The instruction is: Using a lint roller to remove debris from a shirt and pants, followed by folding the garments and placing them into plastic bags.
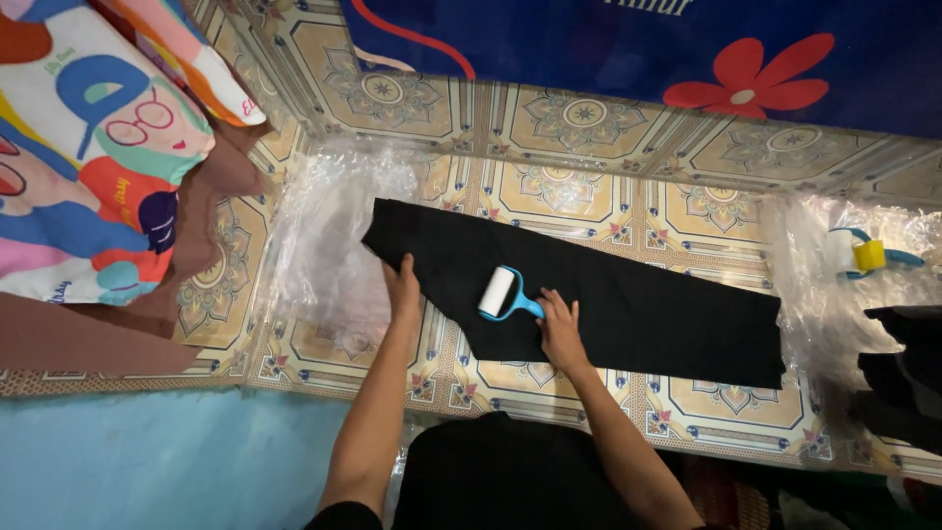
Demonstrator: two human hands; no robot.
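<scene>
Head view: a long matte black cloth (628, 304) lies flat on the glossy patterned tile floor (579, 118). The left hand (402, 287) presses its edge, fingers released. The right hand (559, 324) grasps a blue-handled lint roller (498, 292) with a white cylinder resting on the cloth. Crinkled clear plastic (324, 236) lies beside it.
</scene>
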